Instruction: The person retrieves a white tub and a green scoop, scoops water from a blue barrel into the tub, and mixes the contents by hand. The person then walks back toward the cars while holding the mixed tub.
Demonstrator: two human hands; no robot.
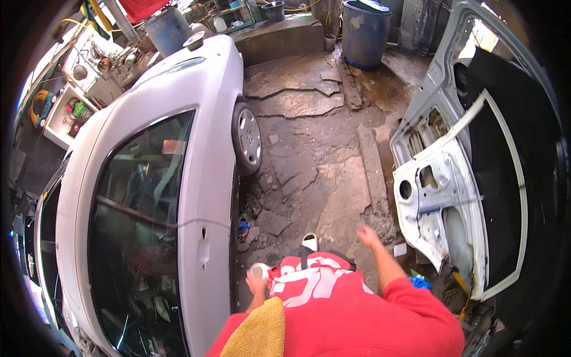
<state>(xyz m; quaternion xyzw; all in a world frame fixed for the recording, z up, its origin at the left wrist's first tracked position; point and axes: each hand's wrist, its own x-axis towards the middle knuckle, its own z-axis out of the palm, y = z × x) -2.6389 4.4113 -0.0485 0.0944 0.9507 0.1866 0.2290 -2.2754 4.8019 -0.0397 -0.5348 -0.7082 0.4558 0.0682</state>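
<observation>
Yellow cloth (pixel 256 330) is nearest to the camera, at 7-8 o'clock (clock is centred on the person's waist, 12 straight ahead), lying over the left shoulder of the red shirt (pixel 363 309). At 9-10 o'clock is the left hand (pixel 257 285), fingers loosely spread, w/ nothing seen in it; just beside it shows a white shoe (pixel 260 269). The right hand (pixel 367 236) is at approx. 1 o'clock, above the cracked floor (pixel 297 143); its fingers look partly bent, but I cannot tell if they pinch sth.

The silver car (pixel 211 178) stands at 10 o'clock, near the left hand, apparently not touched; its wheel (pixel 247 138) is on, at 11 o'clock. At 2 o'clock the white door (pixel 461 190) stands tilted, detached, well apart from the right hand. Its inner side is bare w/ uncovered holes, so stripping of it is prob. done and refitting not. For the car, what is finished or left cannot be told: no working contact is visible.
</observation>
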